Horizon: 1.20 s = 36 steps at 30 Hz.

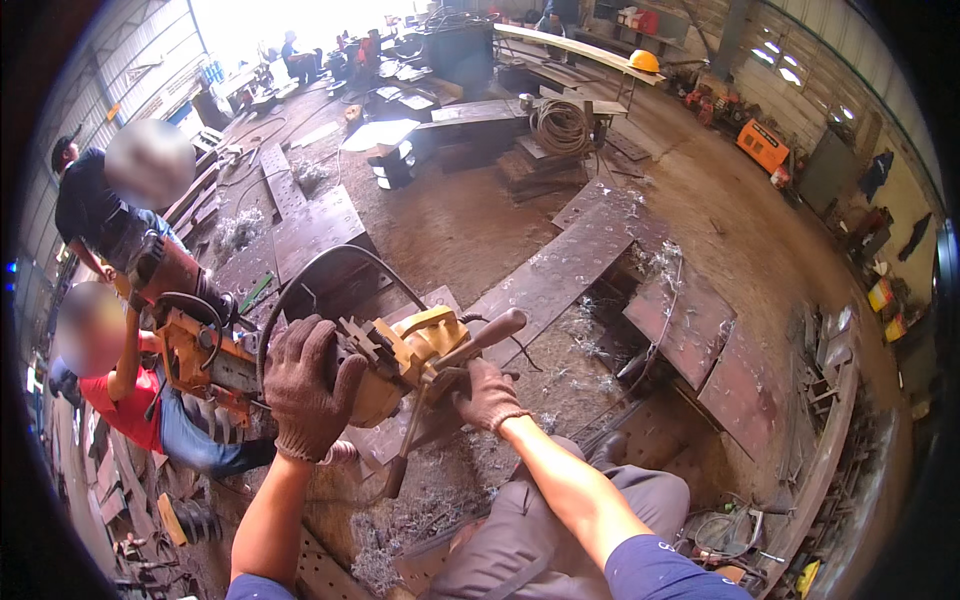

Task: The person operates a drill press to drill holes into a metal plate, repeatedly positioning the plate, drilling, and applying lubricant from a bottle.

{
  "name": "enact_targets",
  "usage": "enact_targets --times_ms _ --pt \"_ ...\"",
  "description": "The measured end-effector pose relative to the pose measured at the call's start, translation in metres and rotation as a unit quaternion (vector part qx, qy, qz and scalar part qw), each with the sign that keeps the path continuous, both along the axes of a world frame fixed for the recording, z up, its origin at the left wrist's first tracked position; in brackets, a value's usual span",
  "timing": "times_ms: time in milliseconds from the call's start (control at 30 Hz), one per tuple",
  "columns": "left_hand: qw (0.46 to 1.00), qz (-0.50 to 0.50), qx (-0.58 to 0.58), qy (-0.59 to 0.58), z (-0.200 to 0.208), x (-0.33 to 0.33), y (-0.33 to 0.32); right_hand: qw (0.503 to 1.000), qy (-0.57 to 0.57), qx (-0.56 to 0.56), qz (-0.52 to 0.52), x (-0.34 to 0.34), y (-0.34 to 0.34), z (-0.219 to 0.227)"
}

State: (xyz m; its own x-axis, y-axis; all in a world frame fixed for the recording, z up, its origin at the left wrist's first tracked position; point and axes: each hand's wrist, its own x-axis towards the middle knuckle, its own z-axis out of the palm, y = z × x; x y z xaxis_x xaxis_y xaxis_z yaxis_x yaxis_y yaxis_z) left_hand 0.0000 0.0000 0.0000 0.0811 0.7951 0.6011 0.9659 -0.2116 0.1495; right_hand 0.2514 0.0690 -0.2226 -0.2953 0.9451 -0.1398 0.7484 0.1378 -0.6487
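A yellow magnetic drill point(425, 345) stands tilted in front of me, with a black cable looping over it. My left hand point(308, 385), in a brown knit glove, is wrapped against its side, the thumb held apart; the fingertips are hidden. My right hand point(485, 393), also gloved, closes round the spoked feed handle point(487, 338) near its hub. One spoke points up to the right and another hangs down. Left of my left hand is a second, orange magnetic drill point(205, 360), with a co-worker's gloved hand point(147, 262) on its upper end.
Flat drilled steel plates point(560, 262) with metal shavings lie ahead and to the right. Two co-workers, one in a red shirt point(130, 408), are close on my left. Coiled hose point(560, 127), an orange machine point(763, 147) and a yellow hard hat point(644, 62) are farther off.
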Motion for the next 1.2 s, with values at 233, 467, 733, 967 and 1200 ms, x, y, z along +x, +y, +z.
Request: enact_targets --times_ms 233,467,733,967,1200 --pt "0.998 -0.034 0.030 -0.041 -0.003 -0.003 0.001 0.989 -0.143 0.015 -0.026 -0.010 0.027 -0.056" --pt "0.944 -0.060 0.198 -0.257 -0.066 -0.030 -0.090 0.981 -0.187 -0.024 -0.042 -0.007 0.035 -0.060" --pt "0.532 0.439 -0.108 -0.716 -0.259 -0.025 -0.252 0.972 -0.152 -0.175 -0.025 -0.028 0.021 -0.113" --pt "0.400 0.461 -0.259 -0.749 -0.409 -0.055 -0.281 0.988 -0.125 -0.089 0.006 -0.043 0.007 -0.120" --pt "0.548 0.328 -0.330 -0.695 -0.480 -0.078 -0.206 0.974 -0.220 -0.050 0.032 -0.023 0.004 -0.163"
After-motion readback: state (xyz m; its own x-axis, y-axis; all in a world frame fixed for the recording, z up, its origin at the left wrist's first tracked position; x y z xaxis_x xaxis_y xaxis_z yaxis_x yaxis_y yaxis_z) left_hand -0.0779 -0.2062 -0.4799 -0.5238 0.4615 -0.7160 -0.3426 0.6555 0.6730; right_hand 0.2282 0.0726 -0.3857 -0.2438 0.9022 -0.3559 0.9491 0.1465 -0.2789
